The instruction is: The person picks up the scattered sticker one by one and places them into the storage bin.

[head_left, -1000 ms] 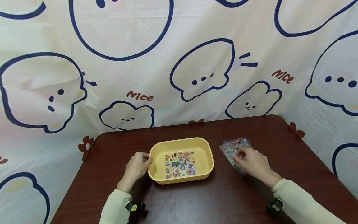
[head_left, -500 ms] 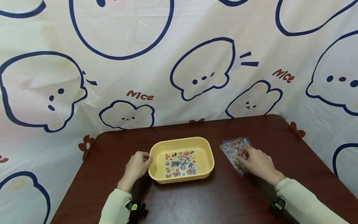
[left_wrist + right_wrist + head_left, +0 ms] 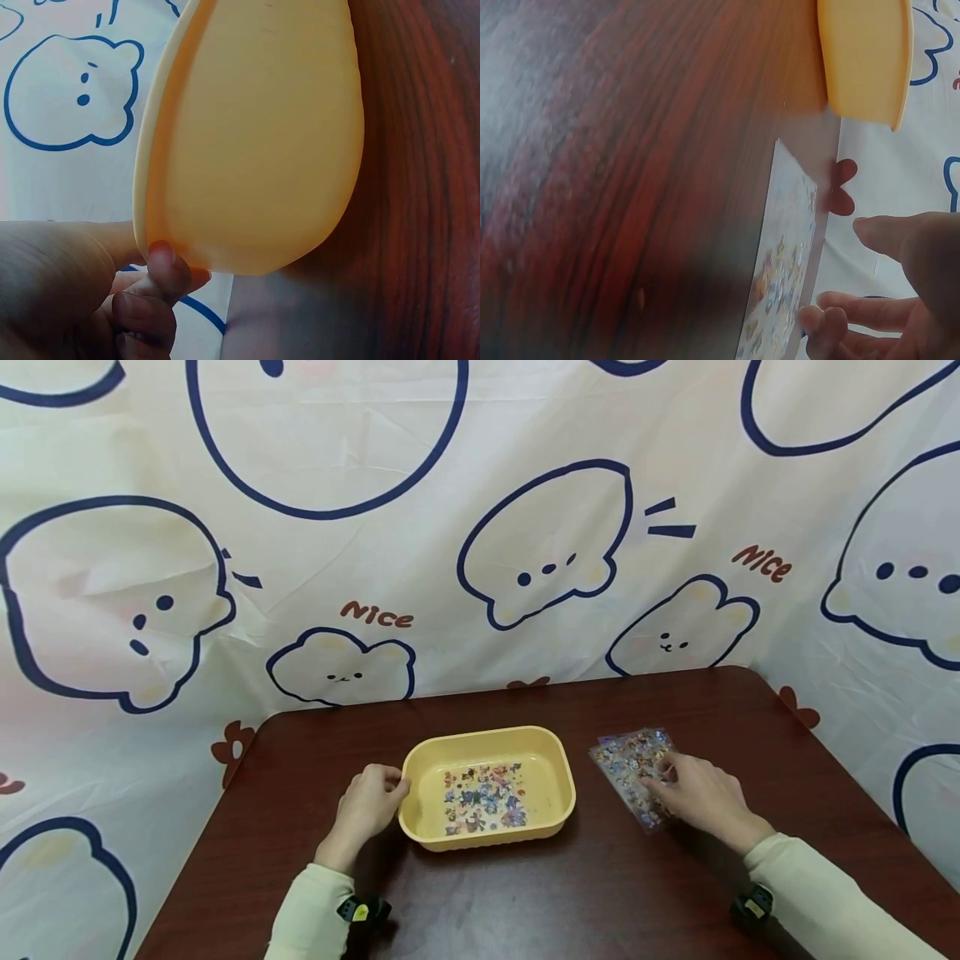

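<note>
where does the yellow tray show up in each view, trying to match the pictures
Head: the yellow tray sits just below centre, pinched at its left end by the left hand.
Left wrist: large in the upper middle, cut off by the top edge.
Right wrist: only partly visible, at the top right.
Shared landmark: the dark reddish-brown table.

The tray (image 3: 487, 841) is yellow, the sheets (image 3: 628, 767) multicoloured, the table (image 3: 525, 910) streaked red-brown.
</note>
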The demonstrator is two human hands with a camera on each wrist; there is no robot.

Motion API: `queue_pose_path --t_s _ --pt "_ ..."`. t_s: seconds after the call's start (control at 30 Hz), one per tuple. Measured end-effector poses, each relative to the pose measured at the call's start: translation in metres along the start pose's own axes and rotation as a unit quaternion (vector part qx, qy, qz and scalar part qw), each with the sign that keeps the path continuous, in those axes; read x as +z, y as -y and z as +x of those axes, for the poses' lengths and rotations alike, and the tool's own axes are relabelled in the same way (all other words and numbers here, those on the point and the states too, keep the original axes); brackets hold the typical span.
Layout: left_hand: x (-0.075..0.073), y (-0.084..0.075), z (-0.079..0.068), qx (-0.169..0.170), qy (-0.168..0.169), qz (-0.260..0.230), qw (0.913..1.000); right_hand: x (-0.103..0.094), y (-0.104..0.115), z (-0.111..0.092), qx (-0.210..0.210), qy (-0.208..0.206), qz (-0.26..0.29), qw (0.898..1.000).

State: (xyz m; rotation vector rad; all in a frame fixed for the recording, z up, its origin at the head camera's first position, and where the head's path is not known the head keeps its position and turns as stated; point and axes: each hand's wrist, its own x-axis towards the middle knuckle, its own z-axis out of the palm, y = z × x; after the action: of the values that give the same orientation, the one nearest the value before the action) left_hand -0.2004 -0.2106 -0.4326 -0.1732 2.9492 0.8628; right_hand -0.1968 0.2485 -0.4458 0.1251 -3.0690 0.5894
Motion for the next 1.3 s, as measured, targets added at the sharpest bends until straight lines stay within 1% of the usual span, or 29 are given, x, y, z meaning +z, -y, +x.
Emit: queue_pose_path --t_s 0.27,0.43,0.73,1.3 --pt "-0.001 -0.001 0.002 0.001 0.001 -0.001 1.0000 -0.004 -0.006 0.001 0.001 0.015 -0.006 1.000" --pt "0.000 0.000 0.002 0.004 -0.002 -0.003 1.0000 -0.005 -0.010 0.002 -0.001 0.012 -0.003 1.000" --pt "0.000 0.000 0.002 0.000 0.001 -0.002 1.0000 -0.005 -0.019 0.006 0.016 0.018 -0.003 1.000" --pt "0.001 0.000 0.000 -0.002 -0.001 -0.003 1.0000 -0.009 -0.032 0.007 0.047 0.053 -0.048 0.996"
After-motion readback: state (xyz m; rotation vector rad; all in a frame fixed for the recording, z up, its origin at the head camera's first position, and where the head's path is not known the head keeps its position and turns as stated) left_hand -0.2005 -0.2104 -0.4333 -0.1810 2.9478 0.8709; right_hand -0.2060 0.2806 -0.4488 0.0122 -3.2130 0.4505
